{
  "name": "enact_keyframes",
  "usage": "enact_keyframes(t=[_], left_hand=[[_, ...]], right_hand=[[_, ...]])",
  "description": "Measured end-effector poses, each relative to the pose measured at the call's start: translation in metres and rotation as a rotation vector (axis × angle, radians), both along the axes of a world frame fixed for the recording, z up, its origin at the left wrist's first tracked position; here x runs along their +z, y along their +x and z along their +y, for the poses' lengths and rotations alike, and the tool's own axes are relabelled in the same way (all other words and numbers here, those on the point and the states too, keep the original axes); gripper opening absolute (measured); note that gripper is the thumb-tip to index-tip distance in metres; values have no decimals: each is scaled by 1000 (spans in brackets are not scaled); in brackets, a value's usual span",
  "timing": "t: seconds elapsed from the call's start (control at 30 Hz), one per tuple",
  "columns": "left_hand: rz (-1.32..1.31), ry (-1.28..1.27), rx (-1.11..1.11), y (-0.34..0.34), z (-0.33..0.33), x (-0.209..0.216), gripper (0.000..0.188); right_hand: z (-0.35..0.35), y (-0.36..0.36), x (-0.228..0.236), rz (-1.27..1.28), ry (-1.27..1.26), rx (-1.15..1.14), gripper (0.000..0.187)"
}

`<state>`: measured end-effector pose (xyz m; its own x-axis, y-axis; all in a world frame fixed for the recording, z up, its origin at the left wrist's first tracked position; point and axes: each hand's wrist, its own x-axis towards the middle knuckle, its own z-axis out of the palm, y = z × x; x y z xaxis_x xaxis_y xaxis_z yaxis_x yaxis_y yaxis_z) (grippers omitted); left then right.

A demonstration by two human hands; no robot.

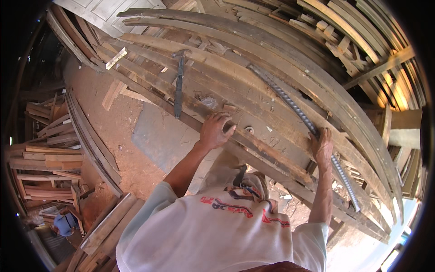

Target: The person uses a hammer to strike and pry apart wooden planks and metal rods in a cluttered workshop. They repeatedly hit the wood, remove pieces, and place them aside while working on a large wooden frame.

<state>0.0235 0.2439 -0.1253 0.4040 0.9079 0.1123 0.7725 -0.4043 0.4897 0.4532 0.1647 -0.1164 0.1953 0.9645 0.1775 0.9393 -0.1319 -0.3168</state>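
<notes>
My right hand (322,146) is closed around a ribbed steel bar (292,105), whose far end looks flattened like a pry bar. The bar slants across the boards from the upper middle to the lower right. At the near side of the boards, my left hand (216,131) curls its fingers and thumb over a narrow wooden plank (267,153). Beyond and left of that hand lies a claw hammer (179,84) with a dark handle, across the planks. A small round object (249,130) rests just right of my left hand.
Long weathered boards (217,61) lie side by side before me. Cut timber is stacked at the left (54,158), with loose planks (111,226) at the lower left. More lumber (349,31) fills the upper right. A white panelled door (106,13) stands at the far left.
</notes>
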Motion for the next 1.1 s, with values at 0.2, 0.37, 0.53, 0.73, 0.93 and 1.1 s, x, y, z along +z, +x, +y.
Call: enact_keyframes(t=[0.2, 0.37, 0.53, 0.73, 0.93, 1.1], left_hand=[[-31, 35, -27, 2, 3, -3, 35], [-243, 102, -117, 35, 39, 5, 39], [-200, 232, -307, 115, 128, 33, 43], [251, -12, -333, 146, 176, -5, 55], [277, -78, -347, 152, 184, -3, 57], [242, -14, -361, 144, 179, -2, 57]], right_hand=[[-8, -8, 34, 96, -70, 49, 35], [22, 15, 69, 11, 93, -61, 31], [20, 66, 6, -76, -148, -310, 47], [26, 62, 0, -71, -203, -359, 55], [27, 61, 2, -90, -164, -404, 56], [23, 56, 4, -117, -110, -409, 55]])
